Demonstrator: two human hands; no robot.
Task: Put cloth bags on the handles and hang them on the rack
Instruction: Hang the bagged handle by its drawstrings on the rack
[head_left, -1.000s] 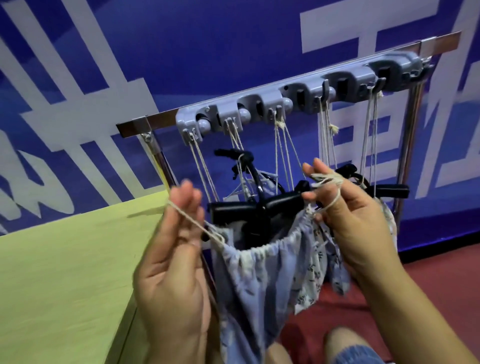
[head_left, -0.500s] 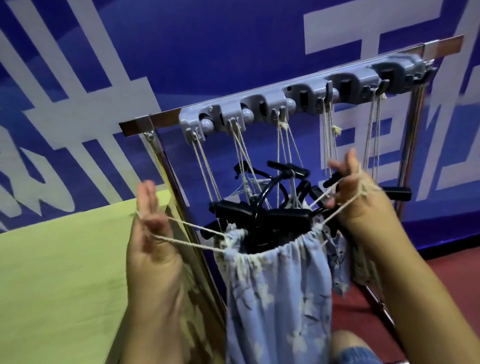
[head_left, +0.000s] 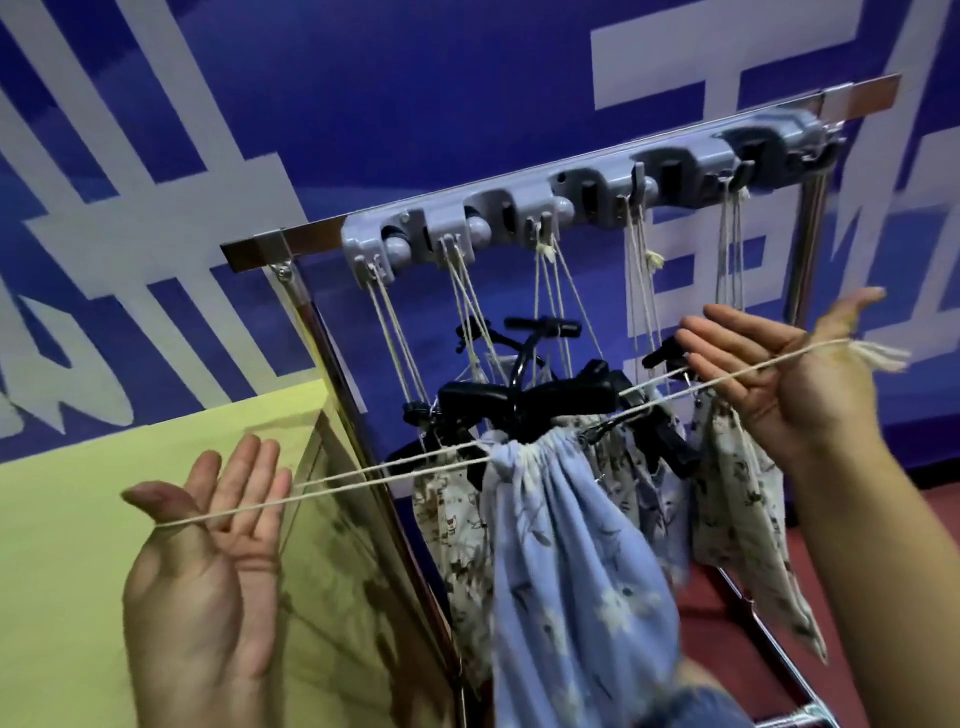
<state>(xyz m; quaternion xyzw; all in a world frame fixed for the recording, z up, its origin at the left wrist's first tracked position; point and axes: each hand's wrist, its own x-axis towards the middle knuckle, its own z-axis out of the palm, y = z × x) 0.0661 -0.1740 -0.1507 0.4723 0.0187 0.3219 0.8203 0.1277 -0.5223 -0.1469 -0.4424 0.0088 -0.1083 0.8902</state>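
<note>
A light blue floral cloth bag (head_left: 571, 566) hangs in front of the rack, its mouth cinched tight around a black handle (head_left: 524, 402). Its cream drawstring (head_left: 363, 480) is stretched taut to both sides. My left hand (head_left: 208, 561) is spread palm up at lower left, the string loop running over the web of the thumb. My right hand (head_left: 795, 374) is spread at the right with the other string loop across its palm and the frayed knot past the thumb. Several other printed bags (head_left: 727, 483) hang by strings from the grey hook rail (head_left: 597, 192).
The hook rail sits on a chrome rack frame (head_left: 332, 364) in front of a blue wall with white lettering. A yellow-green table (head_left: 67, 545) lies to the left, its edge beside the rack post. Red floor (head_left: 883, 519) shows to the right; a knee in denim is below.
Both hands moved apart and opened flat, pulling the drawstring out sideways. The bag's mouth drew shut around the black handle.
</note>
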